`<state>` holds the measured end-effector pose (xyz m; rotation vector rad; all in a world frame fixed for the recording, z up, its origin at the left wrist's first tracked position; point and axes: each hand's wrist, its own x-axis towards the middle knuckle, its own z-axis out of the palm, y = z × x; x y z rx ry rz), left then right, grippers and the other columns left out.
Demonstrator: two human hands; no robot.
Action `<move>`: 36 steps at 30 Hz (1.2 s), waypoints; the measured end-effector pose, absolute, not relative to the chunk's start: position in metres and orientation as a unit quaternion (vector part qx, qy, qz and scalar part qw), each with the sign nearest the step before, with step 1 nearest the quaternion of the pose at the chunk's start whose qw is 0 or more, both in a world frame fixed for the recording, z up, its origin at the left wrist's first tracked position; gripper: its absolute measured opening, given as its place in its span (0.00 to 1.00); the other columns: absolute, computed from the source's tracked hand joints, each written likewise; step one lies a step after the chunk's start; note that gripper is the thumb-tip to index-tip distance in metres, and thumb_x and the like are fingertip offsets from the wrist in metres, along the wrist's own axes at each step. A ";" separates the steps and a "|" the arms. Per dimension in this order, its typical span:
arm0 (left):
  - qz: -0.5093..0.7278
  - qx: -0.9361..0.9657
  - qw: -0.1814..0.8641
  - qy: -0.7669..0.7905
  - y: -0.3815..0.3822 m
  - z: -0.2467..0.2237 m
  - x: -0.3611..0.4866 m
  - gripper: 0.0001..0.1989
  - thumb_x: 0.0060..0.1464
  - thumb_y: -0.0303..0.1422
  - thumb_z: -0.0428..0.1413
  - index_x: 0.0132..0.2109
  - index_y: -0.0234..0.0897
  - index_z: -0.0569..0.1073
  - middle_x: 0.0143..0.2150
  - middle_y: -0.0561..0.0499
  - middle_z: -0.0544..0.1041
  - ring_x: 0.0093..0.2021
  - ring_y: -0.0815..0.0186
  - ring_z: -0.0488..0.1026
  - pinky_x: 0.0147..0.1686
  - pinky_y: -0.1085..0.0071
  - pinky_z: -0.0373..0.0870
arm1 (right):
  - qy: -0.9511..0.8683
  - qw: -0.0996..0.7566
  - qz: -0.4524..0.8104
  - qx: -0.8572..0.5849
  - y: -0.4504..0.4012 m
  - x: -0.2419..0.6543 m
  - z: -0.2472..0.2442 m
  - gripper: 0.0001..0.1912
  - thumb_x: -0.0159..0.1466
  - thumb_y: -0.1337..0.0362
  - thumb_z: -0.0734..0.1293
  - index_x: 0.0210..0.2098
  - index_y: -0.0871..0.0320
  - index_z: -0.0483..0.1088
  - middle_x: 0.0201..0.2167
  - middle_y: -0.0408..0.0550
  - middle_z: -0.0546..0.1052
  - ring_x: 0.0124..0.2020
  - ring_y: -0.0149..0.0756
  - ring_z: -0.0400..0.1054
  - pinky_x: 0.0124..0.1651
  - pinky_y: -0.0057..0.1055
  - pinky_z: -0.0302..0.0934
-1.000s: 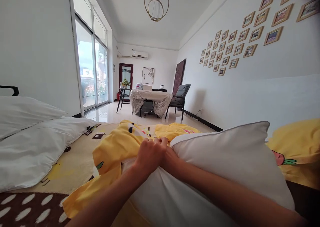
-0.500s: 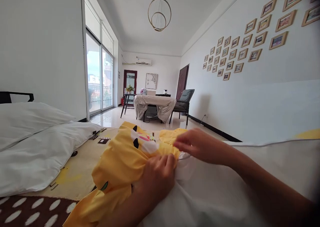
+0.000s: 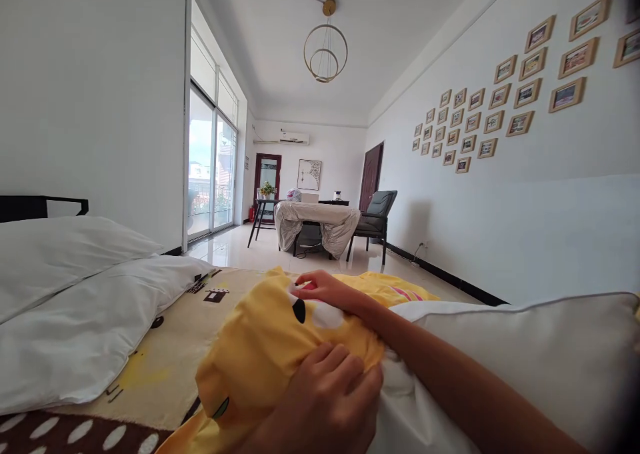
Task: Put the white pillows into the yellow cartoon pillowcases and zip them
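A: Starting at the hands! The left hand (image 3: 335, 394) is clutching bunched cloth of the yellow cover (image 3: 250, 337), low in the centre of the frame.

B: And the right hand (image 3: 333, 293) is coming in above it, its forearm slanting from the lower right. The fingers are bending onto the cover near its far edge; whether they're gripping, I can't tell.

A: The cover itself is filling the lower centre, rumpled, showing black and white patches. On its right it's meeting a white pillow (image 3: 540, 341), which is stretching towards the right edge.

B: More yellow cloth (image 3: 395, 287) is lying just behind the right wrist, showing pink marks.

A: Over on the left, two pillows (image 3: 110, 334) are overlapping, the nearer one resting on the cream blanket (image 3: 175, 351). White spots are dotting its brown border, lower left.

B: Farther back, a draped table (image 3: 320, 214) is standing mid-frame, a dark chair (image 3: 377, 217) sitting right beside it. A ringed lamp (image 3: 326, 77) is hanging top centre, and picture frames (image 3: 473, 122) are covering the upper-right wall.
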<state>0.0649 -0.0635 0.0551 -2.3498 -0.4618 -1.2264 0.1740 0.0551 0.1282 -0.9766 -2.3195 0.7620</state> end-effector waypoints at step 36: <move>-0.719 -0.443 -0.435 -0.313 -0.033 0.048 -0.044 0.34 0.35 0.68 0.48 0.17 0.38 0.67 0.14 0.51 0.63 0.24 0.63 0.65 0.25 0.67 0.67 | -0.825 0.359 0.340 -0.274 0.011 0.152 0.148 0.14 0.59 0.53 0.64 0.34 0.59 0.67 0.21 0.38 0.64 0.21 0.24 0.55 0.22 0.22 0.51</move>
